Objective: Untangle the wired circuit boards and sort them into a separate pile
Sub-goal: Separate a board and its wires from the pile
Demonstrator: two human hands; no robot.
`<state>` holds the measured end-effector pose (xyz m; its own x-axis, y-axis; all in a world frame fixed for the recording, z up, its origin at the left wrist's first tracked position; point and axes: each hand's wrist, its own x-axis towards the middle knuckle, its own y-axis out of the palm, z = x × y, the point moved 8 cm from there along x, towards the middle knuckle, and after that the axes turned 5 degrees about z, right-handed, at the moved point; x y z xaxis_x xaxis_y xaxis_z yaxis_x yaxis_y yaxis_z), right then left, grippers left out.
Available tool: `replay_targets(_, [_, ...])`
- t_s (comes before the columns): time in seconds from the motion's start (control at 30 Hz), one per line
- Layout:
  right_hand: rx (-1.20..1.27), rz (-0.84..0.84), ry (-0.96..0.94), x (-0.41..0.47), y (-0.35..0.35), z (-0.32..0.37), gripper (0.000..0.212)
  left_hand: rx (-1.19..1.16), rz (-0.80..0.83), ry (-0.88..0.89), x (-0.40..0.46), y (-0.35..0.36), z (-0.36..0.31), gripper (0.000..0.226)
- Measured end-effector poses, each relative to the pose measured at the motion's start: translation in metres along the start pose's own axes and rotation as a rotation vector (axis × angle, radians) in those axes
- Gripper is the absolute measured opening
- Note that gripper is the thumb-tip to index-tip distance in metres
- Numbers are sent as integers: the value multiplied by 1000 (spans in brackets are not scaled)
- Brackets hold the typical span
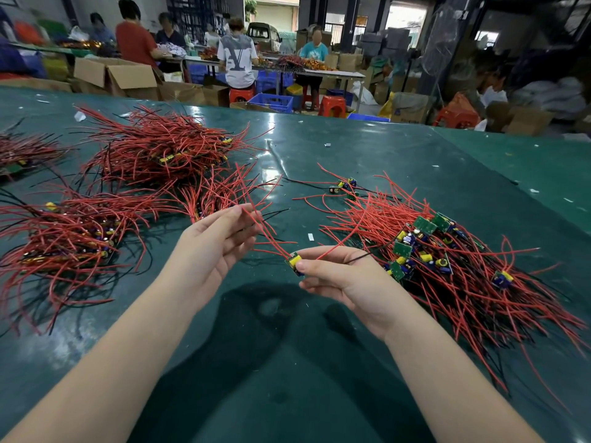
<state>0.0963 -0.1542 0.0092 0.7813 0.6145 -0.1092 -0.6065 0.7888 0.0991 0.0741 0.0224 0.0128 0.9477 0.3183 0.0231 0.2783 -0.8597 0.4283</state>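
Small circuit board with yellow component, held just above the green bench, centre of view. Right hand pinches it between thumb and fingertips, palm turned inward, forearm angled in from lower right. Its red wires run up and left to the left hand, fingers loosely extended, wires lying against the fingertips; no firm grip evident. Loose heap of wired boards beside right hand. Denser wire piles left and far left.
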Motion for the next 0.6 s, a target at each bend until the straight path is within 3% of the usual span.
replay_targets(0.17, [-2,-4,-4,0,-1,-1,10,-54,-105,-76,2,-9,0,19])
replay_targets(0.43, [55,15,-3,0,-3,3,16,-229,-112,-114,-1,-10,-5,17])
replay_targets(0.6, [34,12,7,0,-3,2,14,-196,-124,-99,-2,-10,-7,17])
